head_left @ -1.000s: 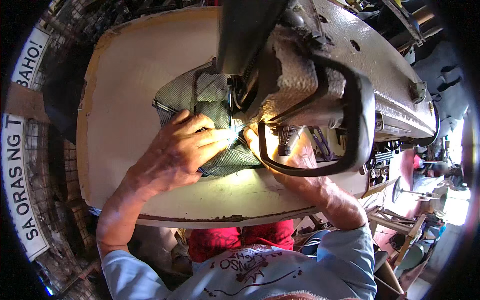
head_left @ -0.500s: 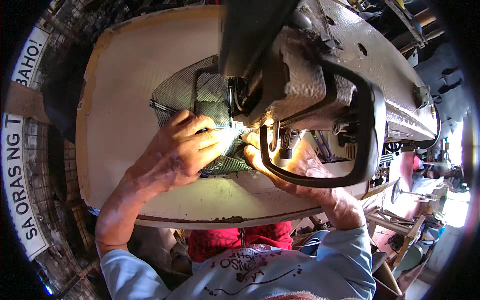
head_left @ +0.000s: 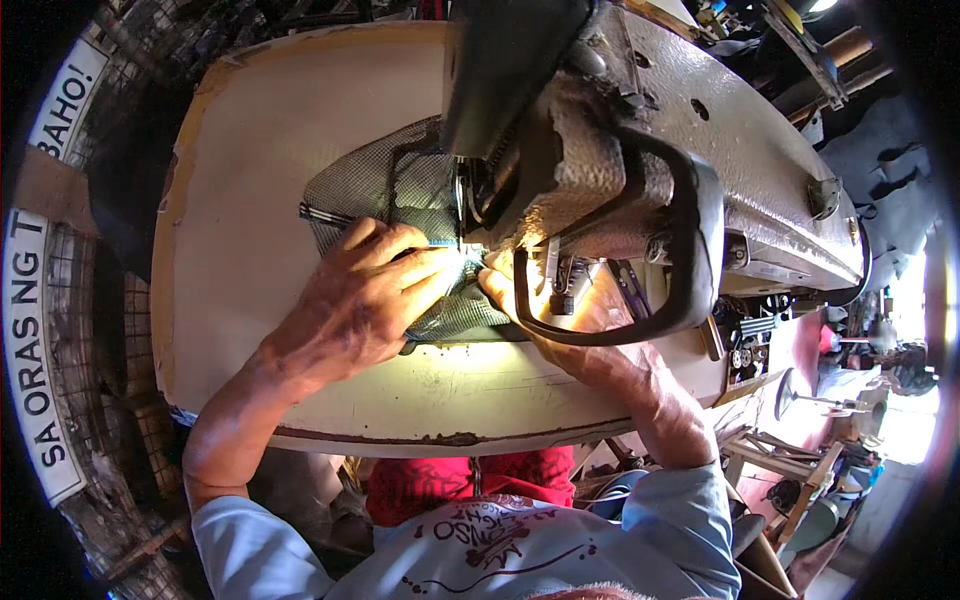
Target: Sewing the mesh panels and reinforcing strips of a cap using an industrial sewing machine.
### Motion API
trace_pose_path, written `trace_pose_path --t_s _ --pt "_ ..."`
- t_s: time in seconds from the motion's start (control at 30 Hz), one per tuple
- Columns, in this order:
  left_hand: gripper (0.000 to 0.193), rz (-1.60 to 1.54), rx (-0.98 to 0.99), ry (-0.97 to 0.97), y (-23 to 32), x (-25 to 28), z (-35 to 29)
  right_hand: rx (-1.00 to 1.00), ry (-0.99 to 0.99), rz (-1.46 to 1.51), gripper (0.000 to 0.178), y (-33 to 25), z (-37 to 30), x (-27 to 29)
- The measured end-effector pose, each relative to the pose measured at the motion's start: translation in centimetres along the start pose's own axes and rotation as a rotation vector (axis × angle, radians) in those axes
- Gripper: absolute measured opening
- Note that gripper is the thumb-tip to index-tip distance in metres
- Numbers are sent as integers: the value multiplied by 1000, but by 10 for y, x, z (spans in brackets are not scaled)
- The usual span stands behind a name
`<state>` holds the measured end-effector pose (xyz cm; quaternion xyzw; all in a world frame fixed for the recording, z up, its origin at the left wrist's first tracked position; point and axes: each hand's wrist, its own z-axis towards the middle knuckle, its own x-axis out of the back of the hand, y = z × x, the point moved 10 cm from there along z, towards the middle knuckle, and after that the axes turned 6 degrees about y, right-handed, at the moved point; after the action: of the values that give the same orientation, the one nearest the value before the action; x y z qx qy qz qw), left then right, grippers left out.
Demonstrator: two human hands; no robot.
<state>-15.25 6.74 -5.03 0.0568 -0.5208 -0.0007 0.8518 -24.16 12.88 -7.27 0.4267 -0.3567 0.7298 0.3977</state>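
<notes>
Dark mesh fabric (head_left: 350, 175) with a black band lies on the pale worktable, partly beneath a sewing machine (head_left: 745, 140). My left hand (head_left: 350, 295) pinches it just left of the brightly lit needle area, its fingers curled together. Across from it, my right hand (head_left: 608, 300) grips the fabric's edge at the right of the needle area, seen partly through the machine's black loop-shaped frame (head_left: 700, 250). A gathered lower part of the mesh hangs between both hands. The needle itself is hard to make out in the glare.
The pale worktable (head_left: 235, 200) has a worn, chipped front edge near my body. Dark slim tools (head_left: 632, 290) lie beneath the machine arm, right of my hand. Wooden frames (head_left: 790, 460) and clutter stand at the right; wire mesh and white signs (head_left: 40, 360) line the left.
My view has shifted slightly, so the machine and its loop appear further left. Both hands keep hold of the mesh in nearly the same place.
</notes>
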Motion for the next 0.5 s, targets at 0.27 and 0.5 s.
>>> trace_pose_path --t_s 0.27,0.5 --pt "27 35 -27 23 2 -3 -6 89 -2 18 42 -14 3 1" --pt "29 -5 -10 -39 5 -9 -7 -7 36 18 32 -8 -1 -7"
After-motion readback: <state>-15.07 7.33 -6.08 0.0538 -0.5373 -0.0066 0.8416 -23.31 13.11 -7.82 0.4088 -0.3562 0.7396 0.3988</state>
